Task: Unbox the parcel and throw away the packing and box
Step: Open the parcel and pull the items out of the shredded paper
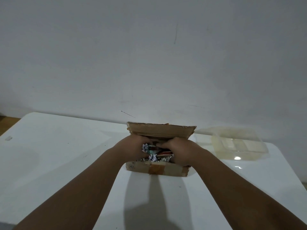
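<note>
A brown cardboard box (157,170) stands open in the middle of the white table (66,146), its far flap (161,130) raised. Inside lies crumpled printed paper packing (153,157) around a red and teal item (164,153). Both my hands reach into the box from the near side. My left hand (132,146) curls over the paper at the box's left end. My right hand (179,150) grips into the contents at the right end. The fingertips of both hands are hidden among the packing.
A clear plastic lidded container (239,145) lies on the table to the right of the box. A pale wall (149,55) rises directly behind the table. A strip of wooden floor (8,123) shows past the table's left edge.
</note>
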